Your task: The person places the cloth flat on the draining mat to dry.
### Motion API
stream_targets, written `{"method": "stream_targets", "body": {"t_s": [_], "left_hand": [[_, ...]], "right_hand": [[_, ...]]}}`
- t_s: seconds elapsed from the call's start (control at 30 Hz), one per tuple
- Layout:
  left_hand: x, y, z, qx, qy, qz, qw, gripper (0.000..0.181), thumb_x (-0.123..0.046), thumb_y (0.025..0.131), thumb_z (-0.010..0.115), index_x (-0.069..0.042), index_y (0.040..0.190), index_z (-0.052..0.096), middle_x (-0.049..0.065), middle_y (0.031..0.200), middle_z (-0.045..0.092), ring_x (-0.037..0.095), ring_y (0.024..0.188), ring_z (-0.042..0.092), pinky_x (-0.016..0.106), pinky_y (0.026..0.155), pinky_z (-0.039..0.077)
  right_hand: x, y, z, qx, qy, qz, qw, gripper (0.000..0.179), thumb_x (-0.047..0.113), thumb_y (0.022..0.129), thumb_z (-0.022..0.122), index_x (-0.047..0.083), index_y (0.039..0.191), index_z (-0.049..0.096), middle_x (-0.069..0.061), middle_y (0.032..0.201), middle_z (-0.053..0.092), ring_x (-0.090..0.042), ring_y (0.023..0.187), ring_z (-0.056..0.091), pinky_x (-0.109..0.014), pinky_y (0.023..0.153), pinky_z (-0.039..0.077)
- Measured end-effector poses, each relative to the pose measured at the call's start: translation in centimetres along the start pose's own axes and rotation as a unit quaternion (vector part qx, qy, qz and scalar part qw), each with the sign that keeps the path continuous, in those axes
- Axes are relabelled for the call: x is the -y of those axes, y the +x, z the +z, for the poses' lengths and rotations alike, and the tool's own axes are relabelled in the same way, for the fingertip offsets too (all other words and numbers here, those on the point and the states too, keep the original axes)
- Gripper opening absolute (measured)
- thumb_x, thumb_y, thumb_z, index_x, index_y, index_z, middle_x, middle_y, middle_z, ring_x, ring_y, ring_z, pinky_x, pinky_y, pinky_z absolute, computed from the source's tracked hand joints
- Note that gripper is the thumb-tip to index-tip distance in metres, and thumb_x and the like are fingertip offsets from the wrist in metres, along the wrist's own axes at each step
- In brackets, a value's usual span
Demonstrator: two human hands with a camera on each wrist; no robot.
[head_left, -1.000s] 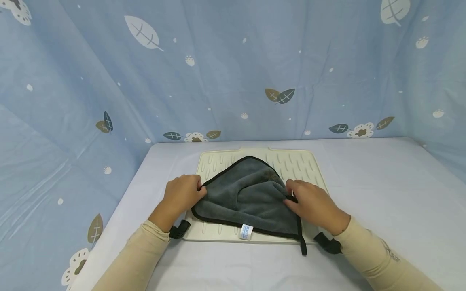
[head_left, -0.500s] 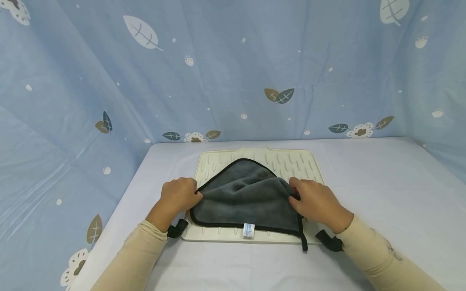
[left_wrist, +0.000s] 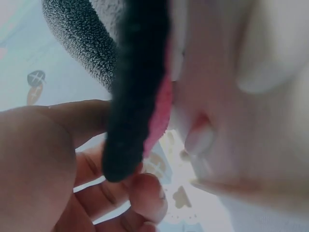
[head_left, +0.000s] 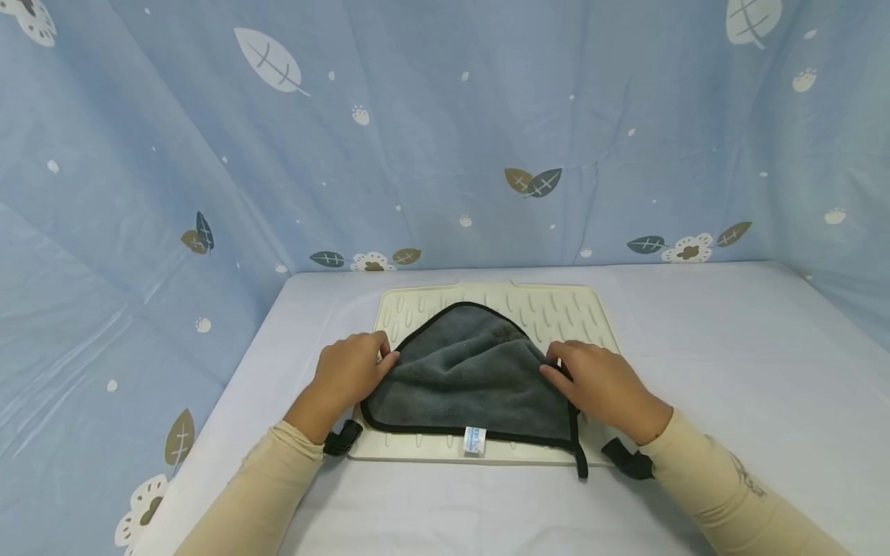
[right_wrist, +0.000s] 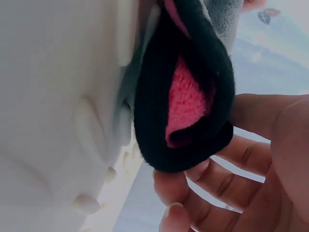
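A grey plush cleaning cloth point(head_left: 473, 378) with black edging lies rumpled on a cream ridged mat point(head_left: 556, 309). Its white label point(head_left: 475, 440) hangs at the near edge, and a black loop point(head_left: 582, 463) at the near right corner. My left hand point(head_left: 351, 371) holds the cloth's left edge between thumb and fingers; in the left wrist view the black edging point(left_wrist: 133, 96) hides the thumb tip. At the right edge my right hand point(head_left: 601, 382) pinches the cloth. A pink underside point(right_wrist: 188, 99) shows inside the curled edge in the right wrist view.
The mat lies on a table covered in white cloth point(head_left: 730, 347). A blue curtain with leaf prints point(head_left: 445, 139) stands behind and at the left. Black wrist mounts point(head_left: 343, 439) sit under both wrists.
The cloth's right part was pulled out and its near edge straightened, with the label shifting slightly right. My left hand went a little left, then back right and up along the edge.
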State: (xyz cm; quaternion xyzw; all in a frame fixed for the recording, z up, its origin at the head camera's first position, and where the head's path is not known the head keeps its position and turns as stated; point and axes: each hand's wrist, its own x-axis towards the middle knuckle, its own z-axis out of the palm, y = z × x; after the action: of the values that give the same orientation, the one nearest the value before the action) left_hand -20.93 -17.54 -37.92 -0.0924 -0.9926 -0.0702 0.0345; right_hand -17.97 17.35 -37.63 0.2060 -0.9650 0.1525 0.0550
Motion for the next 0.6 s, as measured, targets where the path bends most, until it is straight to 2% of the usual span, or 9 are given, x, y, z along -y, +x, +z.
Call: {"method": "stream_targets", "body": {"t_s": [0.3, 0.6], "left_hand": [[0.5, 0.0, -0.4, -0.015, -0.003, -0.008, 0.9999, 0.024, -0.028, 0.092, 0.068, -0.019, 0.073, 0.058, -0.001, 0.066, 0.058, 0.02, 0.057, 0.053, 0.036, 0.05, 0.038], [0.9, -0.3, -1.0, -0.006, -0.007, -0.044, 0.999, 0.025, -0.022, 0.086, 0.065, -0.015, 0.066, 0.05, -0.001, 0.058, 0.047, 0.02, 0.053, 0.047, 0.035, 0.05, 0.033]], "right_hand": [[-0.4, 0.1, -0.4, -0.005, 0.019, 0.018, 0.9996, 0.014, 0.023, 0.096, 0.065, 0.012, 0.088, 0.064, 0.008, 0.062, 0.054, -0.007, 0.056, 0.049, -0.028, 0.05, 0.039], [-0.5, 0.1, -0.7, 0.011, 0.021, 0.032, 0.9992, 0.014, 0.022, 0.096, 0.065, 0.011, 0.087, 0.064, 0.007, 0.06, 0.053, -0.008, 0.053, 0.048, -0.028, 0.048, 0.038]]}}
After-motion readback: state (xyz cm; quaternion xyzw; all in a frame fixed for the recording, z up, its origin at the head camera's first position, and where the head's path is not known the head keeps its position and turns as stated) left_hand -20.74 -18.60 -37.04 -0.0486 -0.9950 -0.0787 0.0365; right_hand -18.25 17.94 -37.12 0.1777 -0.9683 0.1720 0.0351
